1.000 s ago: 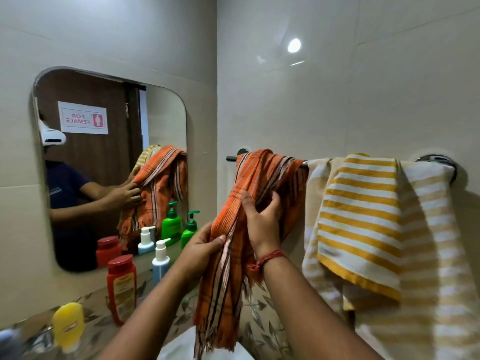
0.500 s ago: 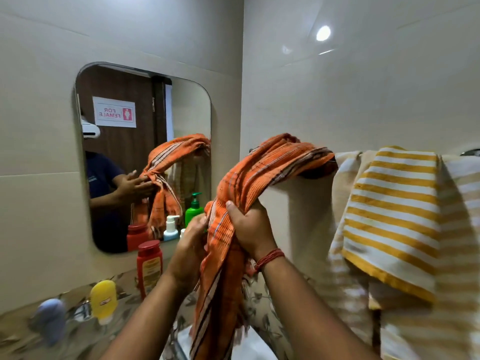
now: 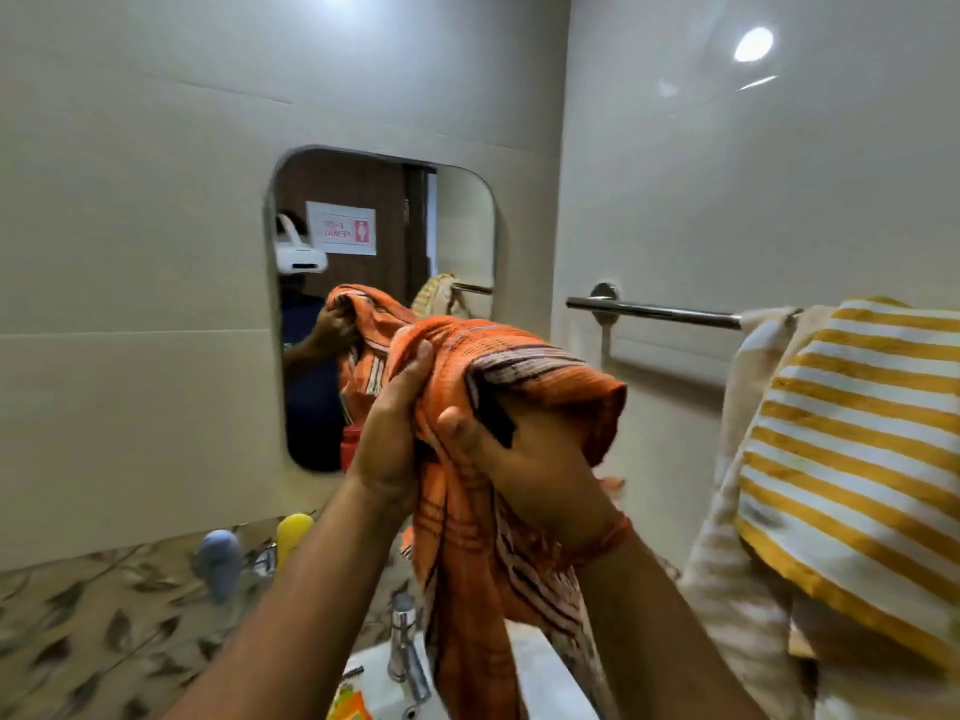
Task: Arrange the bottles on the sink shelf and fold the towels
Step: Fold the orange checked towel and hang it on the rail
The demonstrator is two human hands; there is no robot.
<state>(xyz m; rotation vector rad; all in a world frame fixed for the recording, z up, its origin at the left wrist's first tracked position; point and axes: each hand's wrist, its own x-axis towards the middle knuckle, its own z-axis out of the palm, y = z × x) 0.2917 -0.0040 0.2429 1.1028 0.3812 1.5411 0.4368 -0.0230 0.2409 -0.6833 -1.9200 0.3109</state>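
Orange towel [image 3: 498, 366] bunched between hands [image 3: 467, 449]

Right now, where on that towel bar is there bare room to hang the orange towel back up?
The towel bar is bare from its left wall mount to the edge of the cream towel. Right of that it is crowded: the cream towel and the yellow striped towel cover the rest. The orange towel is off the bar, bunched in the left hand and right hand.

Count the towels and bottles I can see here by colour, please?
Orange towel: 1
Yellow-striped towel: 1
Yellow bottle: 1
Blue bottle: 1
Total: 4, not counting mirror reflections or the partly hidden items near the sink.
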